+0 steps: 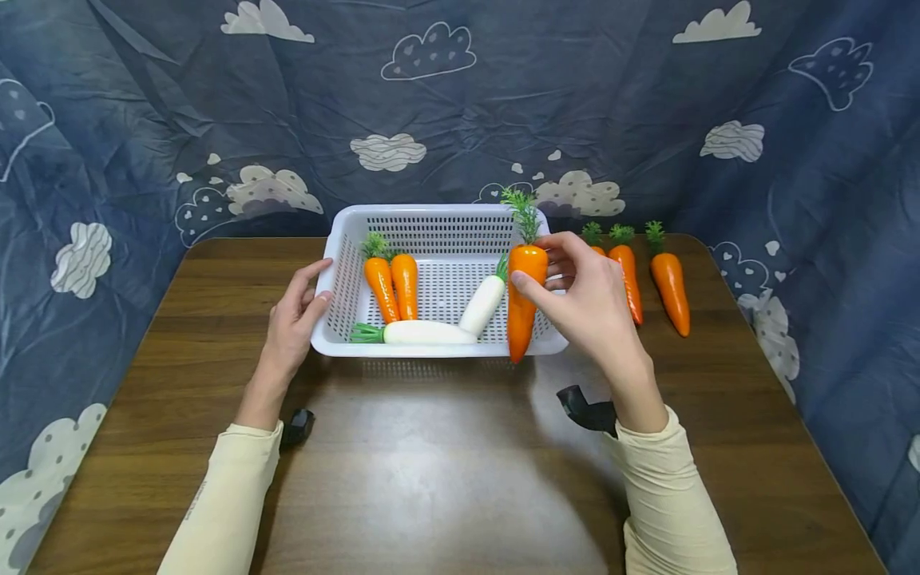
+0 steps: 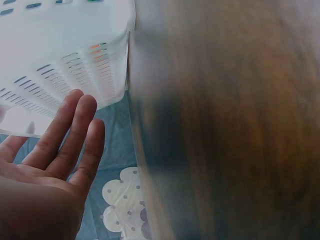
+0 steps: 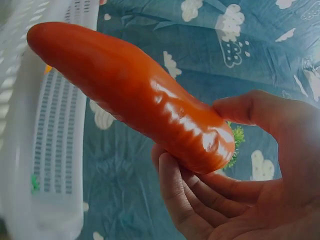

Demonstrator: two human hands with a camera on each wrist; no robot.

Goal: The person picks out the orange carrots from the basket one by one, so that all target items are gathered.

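Note:
My right hand (image 1: 592, 303) pinches a large orange carrot (image 1: 527, 287) near its leafy top, thumb on one side and fingers on the other. Tip down, the carrot hangs over the right end of a white perforated basket (image 1: 440, 350). Seen from the right wrist, the glossy carrot (image 3: 135, 90) spans the view. My left hand (image 1: 291, 319) rests against the basket's left side, its fingers (image 2: 82, 130) fairly straight. Inside the basket, two small carrots (image 1: 381, 283) lie at the left. One white radish (image 1: 430, 332) lies along the front, another (image 1: 483, 305) slants at the right.
To the right of the basket, several more carrots lie on the wooden table (image 1: 417, 463); the outermost carrot (image 1: 672, 291) is near the right edge, and one is partly hidden behind my right hand. A cloud-patterned cloth (image 1: 446, 112) hangs behind the table.

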